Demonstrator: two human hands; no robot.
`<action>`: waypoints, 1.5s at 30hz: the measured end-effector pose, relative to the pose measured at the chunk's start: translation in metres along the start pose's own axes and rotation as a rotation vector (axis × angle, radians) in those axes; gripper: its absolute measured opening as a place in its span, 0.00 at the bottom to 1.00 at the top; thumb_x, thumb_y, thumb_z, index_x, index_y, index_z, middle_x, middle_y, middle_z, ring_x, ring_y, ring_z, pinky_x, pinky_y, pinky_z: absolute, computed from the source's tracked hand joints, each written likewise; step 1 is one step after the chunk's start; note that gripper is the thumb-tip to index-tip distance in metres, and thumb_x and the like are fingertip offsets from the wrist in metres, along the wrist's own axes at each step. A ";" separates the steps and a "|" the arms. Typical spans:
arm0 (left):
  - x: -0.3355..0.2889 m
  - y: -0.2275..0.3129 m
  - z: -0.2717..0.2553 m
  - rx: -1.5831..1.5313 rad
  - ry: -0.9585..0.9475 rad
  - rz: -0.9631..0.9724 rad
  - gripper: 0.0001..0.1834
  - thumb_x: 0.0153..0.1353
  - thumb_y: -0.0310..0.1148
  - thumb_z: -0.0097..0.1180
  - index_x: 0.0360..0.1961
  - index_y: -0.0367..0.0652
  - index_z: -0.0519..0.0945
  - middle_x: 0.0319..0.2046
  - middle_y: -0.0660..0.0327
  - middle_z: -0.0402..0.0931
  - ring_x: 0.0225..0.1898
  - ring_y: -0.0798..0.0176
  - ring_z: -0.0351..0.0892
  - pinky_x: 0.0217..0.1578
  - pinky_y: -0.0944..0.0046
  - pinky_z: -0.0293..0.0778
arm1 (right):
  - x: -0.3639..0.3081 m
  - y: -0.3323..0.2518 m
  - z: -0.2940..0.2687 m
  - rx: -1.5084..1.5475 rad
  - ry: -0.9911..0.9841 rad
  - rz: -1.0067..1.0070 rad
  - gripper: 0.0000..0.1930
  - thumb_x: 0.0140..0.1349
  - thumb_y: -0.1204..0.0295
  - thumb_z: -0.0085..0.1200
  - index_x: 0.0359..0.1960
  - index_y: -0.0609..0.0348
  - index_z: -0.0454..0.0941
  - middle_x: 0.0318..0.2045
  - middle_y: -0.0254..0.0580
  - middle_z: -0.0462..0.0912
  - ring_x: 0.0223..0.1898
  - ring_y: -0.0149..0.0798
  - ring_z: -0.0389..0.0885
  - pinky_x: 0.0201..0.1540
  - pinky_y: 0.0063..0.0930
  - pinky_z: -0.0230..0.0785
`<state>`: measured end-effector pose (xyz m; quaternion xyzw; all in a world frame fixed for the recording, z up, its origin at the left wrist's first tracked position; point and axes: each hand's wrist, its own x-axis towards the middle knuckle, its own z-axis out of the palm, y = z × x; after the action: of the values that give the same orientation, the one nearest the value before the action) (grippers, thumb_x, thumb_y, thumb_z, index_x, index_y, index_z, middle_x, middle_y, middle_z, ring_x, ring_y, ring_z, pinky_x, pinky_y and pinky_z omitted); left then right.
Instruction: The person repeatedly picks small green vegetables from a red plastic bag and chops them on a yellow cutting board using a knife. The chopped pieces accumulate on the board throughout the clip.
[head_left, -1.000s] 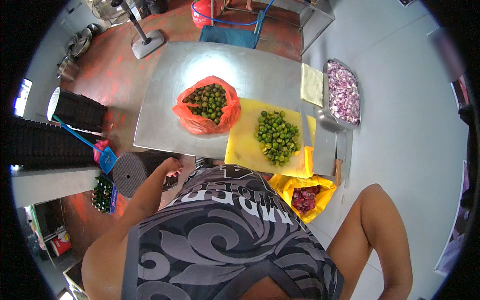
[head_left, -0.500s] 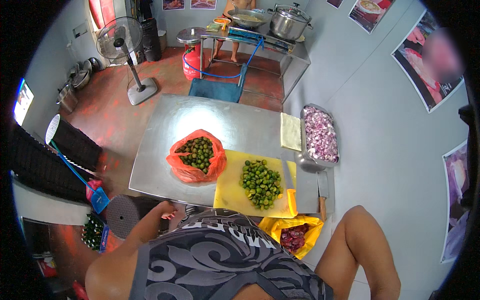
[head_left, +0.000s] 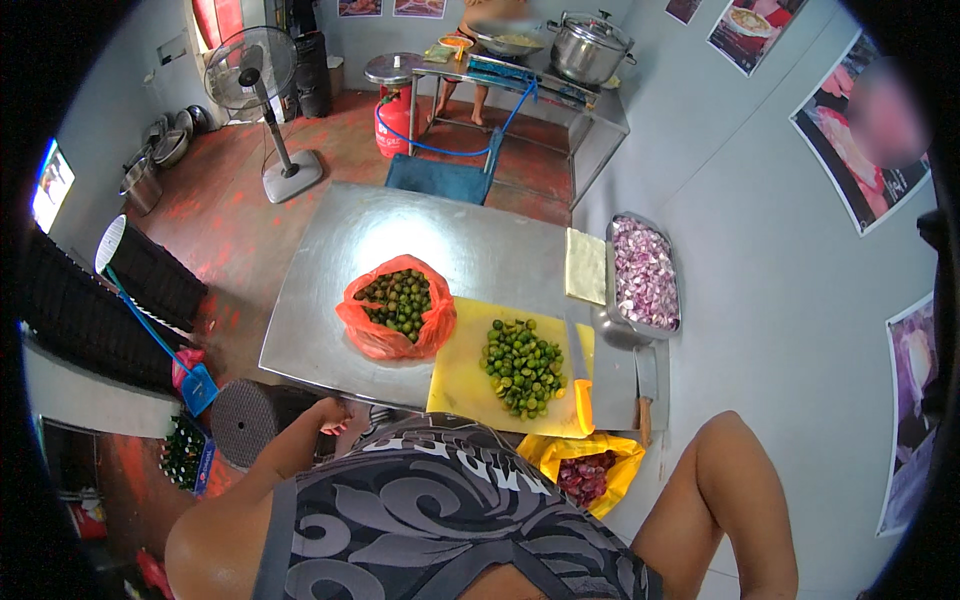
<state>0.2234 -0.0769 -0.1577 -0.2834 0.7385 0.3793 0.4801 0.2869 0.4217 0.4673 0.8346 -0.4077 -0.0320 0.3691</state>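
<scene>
The left hand (head_left: 328, 412) sits at the near edge of the steel table (head_left: 330, 260), its fingers loosely curled and holding nothing; whether they touch the edge cannot be told; the right hand is out of sight, only a bent arm showing; just beyond the left hand an orange bag of small green limes (head_left: 397, 305) stands open; beside it more limes (head_left: 522, 365) are heaped on a yellow cutting board (head_left: 456, 380); a tray of chopped red onion (head_left: 645, 272) sits further right.
</scene>
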 end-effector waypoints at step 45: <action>-0.008 0.005 0.002 0.026 -0.024 0.117 0.15 0.71 0.42 0.54 0.44 0.43 0.84 0.40 0.60 0.88 0.32 0.60 0.88 0.32 0.53 0.84 | 0.017 0.008 -0.001 -0.150 0.094 -0.079 0.17 0.57 0.66 0.59 0.14 0.53 0.68 0.10 0.27 0.65 0.13 0.26 0.60 0.21 0.24 0.47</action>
<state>0.2234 -0.0722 -0.1498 -0.2288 0.7528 0.4006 0.4694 0.2931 0.4072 0.4773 0.8207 -0.3531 -0.0376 0.4477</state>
